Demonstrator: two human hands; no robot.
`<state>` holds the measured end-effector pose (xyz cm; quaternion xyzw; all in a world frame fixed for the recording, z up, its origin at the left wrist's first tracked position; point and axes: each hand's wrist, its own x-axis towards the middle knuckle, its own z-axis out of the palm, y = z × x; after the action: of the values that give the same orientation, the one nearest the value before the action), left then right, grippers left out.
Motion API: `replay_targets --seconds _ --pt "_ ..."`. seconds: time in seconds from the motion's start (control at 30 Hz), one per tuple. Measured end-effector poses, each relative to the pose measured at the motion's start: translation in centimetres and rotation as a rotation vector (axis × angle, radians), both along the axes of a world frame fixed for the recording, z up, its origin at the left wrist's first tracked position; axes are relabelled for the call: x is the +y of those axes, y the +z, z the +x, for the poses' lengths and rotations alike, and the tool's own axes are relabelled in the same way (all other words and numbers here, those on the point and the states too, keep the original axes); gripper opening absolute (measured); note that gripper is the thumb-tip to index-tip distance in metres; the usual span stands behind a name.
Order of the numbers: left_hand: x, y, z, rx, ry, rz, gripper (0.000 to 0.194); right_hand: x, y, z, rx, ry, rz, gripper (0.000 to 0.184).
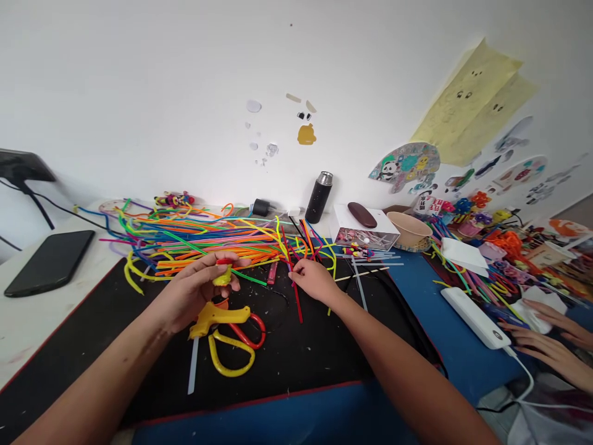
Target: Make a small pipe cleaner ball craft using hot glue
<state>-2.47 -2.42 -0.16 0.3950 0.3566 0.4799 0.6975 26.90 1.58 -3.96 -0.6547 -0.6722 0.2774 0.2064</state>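
My left hand [204, 278] is closed around a small yellow and red pipe-cleaner piece [223, 275], held above the black mat [162, 352]. To its right, my right hand [311, 279] pinches a red pipe cleaner [297, 301] that slants down over the mat. Below my left hand lies a yellow glue gun [221, 315] with a clear glue stick [193, 364] beneath it. Beside the gun are scissors with yellow and red handles [231, 371]. Many coloured pipe cleaners [217, 238] are heaped behind both hands.
A black bottle [319, 201], a white box [343, 219] with a dark case [362, 214] and a paper bowl [410, 232] stand along the wall. A phone [49, 262] lies left. At right are a white power strip [475, 318] and another person's hands [546, 346].
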Motion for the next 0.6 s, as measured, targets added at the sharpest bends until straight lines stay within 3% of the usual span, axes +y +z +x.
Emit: replay_targets --seconds 0.33,0.6 --pt "-0.1 0.4 0.2 -0.040 0.040 0.004 0.023 -1.2 -0.2 1.9 0.596 -0.148 -0.059 0.045" --pt "0.0 0.0 0.1 -0.032 0.047 -0.007 0.021 -3.7 1.2 3.2 0.817 -0.225 0.022 0.045"
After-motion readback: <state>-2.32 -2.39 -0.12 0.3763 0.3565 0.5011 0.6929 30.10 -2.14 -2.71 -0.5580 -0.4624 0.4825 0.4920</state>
